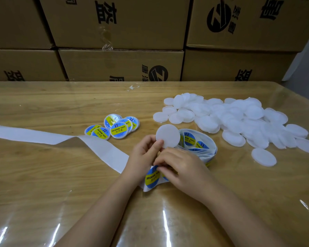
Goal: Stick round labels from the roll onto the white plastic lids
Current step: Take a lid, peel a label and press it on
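The left hand point(143, 152) pinched a blank white lid point(168, 135) between thumb and fingers, tilted up beside the label roll point(200, 145) mid-worktop. The right hand point(182, 168), fingers curled, seemed to pinch a round label point(152, 177) on the backing strip point(100, 148); the lid pile point(239, 118) lay toward the right edge

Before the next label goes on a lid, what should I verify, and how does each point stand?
1. Blank lid held: ok. The left hand pinches a white lid by its lower edge.
2. Lid face bare: ok. No label shows on the side facing the camera.
3. Label peeled free: cannot tell. The right hand lies over the label strip and hides the edge under its fingers.
4. Label supply: ok. The label roll shows several labels.
5. Blanks separate from finished: ok. The pile of blank lids lies apart from the labelled lids.
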A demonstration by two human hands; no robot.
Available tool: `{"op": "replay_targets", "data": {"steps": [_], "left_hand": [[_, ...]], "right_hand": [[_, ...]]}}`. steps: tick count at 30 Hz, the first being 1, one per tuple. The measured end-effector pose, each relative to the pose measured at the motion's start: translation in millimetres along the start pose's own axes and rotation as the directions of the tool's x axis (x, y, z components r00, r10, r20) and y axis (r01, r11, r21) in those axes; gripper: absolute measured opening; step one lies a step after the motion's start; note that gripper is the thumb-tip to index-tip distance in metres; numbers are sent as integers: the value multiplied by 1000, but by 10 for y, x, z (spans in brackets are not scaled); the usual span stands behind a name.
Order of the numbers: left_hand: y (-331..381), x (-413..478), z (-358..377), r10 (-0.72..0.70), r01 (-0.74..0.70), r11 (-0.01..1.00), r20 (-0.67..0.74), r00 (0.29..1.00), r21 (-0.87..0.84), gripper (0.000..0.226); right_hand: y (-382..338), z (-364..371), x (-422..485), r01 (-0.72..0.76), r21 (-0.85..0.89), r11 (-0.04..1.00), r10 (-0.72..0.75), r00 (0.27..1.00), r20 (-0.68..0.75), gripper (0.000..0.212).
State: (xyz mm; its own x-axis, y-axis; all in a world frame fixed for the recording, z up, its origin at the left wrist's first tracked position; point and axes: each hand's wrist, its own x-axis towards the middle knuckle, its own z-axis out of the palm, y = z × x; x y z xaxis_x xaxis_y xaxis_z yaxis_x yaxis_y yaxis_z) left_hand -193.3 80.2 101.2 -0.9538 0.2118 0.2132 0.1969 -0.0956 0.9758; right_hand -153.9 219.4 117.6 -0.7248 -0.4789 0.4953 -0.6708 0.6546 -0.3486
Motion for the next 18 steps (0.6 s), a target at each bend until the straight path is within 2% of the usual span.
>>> {"op": "replay_targets", "data": {"steps": [6,12,18], "left_hand": [[-15,0,-1,13,-15,998,31,999,61,10],[-63,22,-7,12,-9,991,-23,1000,132,10],[-70,54,-63,-88,93,994,-112,990,49,14]], "right_hand": [[-44,-6,-3,64,30,998,-63,998,-20,12],[-38,-38,-3,106,36,994,-106,994,-18,14],[40,-56,-31,50,169,984,-32,994,-108,10]]}}
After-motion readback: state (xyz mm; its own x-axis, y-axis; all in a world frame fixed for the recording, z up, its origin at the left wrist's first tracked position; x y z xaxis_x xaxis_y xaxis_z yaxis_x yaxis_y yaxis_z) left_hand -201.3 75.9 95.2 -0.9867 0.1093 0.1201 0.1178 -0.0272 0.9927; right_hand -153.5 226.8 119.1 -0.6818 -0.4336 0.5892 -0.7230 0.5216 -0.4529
